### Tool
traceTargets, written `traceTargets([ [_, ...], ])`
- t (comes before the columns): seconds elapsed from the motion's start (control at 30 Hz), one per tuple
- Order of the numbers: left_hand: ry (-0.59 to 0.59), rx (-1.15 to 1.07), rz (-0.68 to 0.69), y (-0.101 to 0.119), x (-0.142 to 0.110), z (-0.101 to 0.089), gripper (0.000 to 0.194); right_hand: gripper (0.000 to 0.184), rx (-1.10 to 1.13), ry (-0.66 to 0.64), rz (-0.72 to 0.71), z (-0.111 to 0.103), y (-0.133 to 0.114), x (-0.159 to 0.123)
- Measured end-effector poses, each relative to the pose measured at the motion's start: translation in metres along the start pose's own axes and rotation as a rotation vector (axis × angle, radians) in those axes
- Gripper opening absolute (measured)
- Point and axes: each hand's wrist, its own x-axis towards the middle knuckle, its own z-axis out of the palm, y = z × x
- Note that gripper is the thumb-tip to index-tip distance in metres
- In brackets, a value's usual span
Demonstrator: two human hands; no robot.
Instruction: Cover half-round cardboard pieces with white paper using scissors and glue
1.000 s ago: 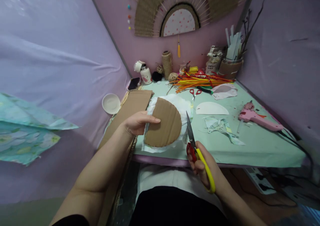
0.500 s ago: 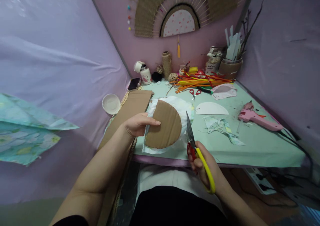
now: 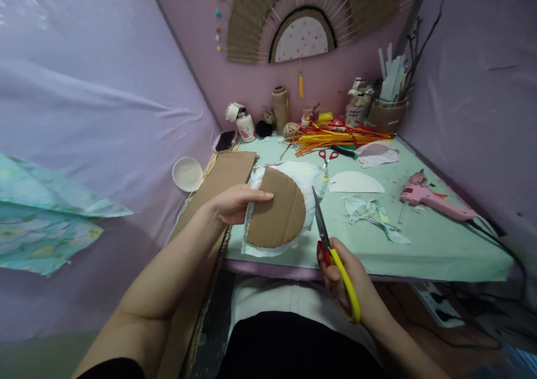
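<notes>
One half-round of cardboard (image 3: 279, 217) is lying on a white-backed cloth (image 3: 308, 172) just above the near edge of the table (image 3: 377, 259), its long, straight side running away from the body and facing left, its curve bulging right. The left hand (image 3: 234, 204) is pinching both at that straight side, thumb on top, so the piece is extending rightward from the grip. The right hand (image 3: 344, 273), wrapped around the handles, is holding scissors (image 3: 324, 235) beside the curve, blades pointing away; whether their tip is touching cloth, I cannot tell.
</notes>
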Motion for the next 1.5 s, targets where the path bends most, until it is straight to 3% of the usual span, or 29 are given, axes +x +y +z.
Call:
traceTargets([
  [0.3, -0.009, 0.04, -0.058, 0.0, -0.005, -0.001, 0.04, 0.067, -0.013, -0.071, -0.001, 0.0, -0.02, 0.0],
  [0.67, -0.008, 0.047, -0.083, 0.001, -0.006, -0.007, 0.037, 0.072, 0.037, -0.057, -0.04, 0.005, -0.007, 0.0],
  [1.0, -0.009, 0.058, -0.121, -0.004, -0.007, -0.005, 0.042, 0.073, 0.053, -0.09, 0.01, 0.005, -0.011, -0.001],
  [1.2, 0.038, 0.069, -0.148, -0.003, -0.009, -0.004, 0.045, 0.071, -0.002, 0.007, 0.027, 0.004, -0.016, 0.001],
  [1.5, 0.024, 0.105, -0.157, 0.001, -0.012, -0.007, 0.042, 0.058, -0.107, 0.046, 0.032, 0.002, -0.029, 0.0],
])
